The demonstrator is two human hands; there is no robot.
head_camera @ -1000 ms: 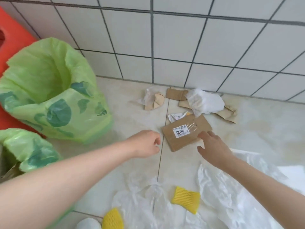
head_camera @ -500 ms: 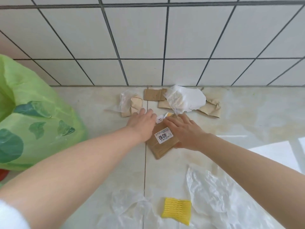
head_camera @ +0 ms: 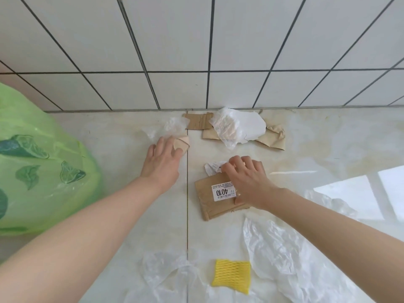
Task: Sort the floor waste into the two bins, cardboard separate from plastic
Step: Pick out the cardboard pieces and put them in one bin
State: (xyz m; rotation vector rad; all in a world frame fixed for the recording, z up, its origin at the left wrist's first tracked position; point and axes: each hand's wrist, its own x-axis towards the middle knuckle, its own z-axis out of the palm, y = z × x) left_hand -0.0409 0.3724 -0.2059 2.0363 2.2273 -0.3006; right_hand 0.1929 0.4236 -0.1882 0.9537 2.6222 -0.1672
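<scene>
While gripping cardboard [head_camera: 220, 195] (labelled): right hand [head_camera: 249, 182].

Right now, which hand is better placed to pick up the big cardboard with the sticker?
The right hand. It already lies on the cardboard, fingers curled over its far edge. The left hand is away on a small scrap.

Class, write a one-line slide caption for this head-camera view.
Right hand on labelled cardboard, left hand on a small cardboard scrap, beside a green-lined bin.
</scene>
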